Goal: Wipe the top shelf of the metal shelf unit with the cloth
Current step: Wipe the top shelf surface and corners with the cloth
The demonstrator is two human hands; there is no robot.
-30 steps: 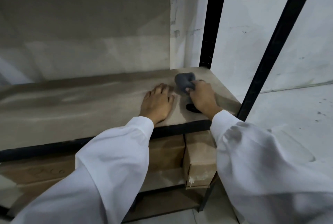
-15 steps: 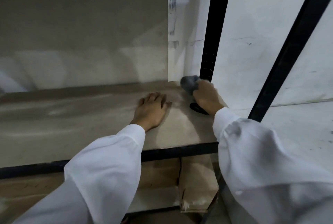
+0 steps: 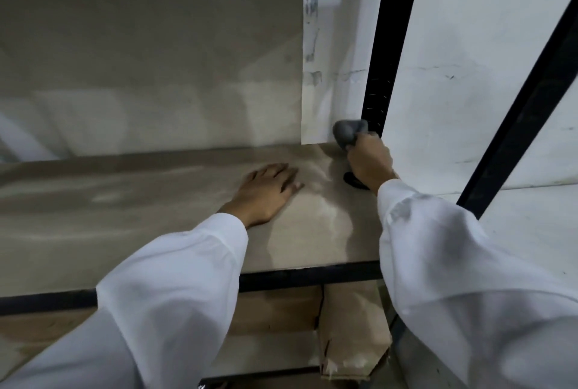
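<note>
The shelf board is a dusty beige panel in a black metal frame. My right hand grips a bunched grey cloth and presses it into the far right corner, against the black rear post. My left hand lies flat, palm down, on the board a short way left of the cloth, with its fingers spread. Both arms wear white sleeves.
A small dark object lies on the board under my right wrist. A slanting black front post rises at the right. Cardboard boxes sit on the level below. A white wall stands behind and to the right.
My right hand has pushed the cloth away from me along the board into the far right corner. My left hand has stayed flat on the board. The camera has moved closer.
</note>
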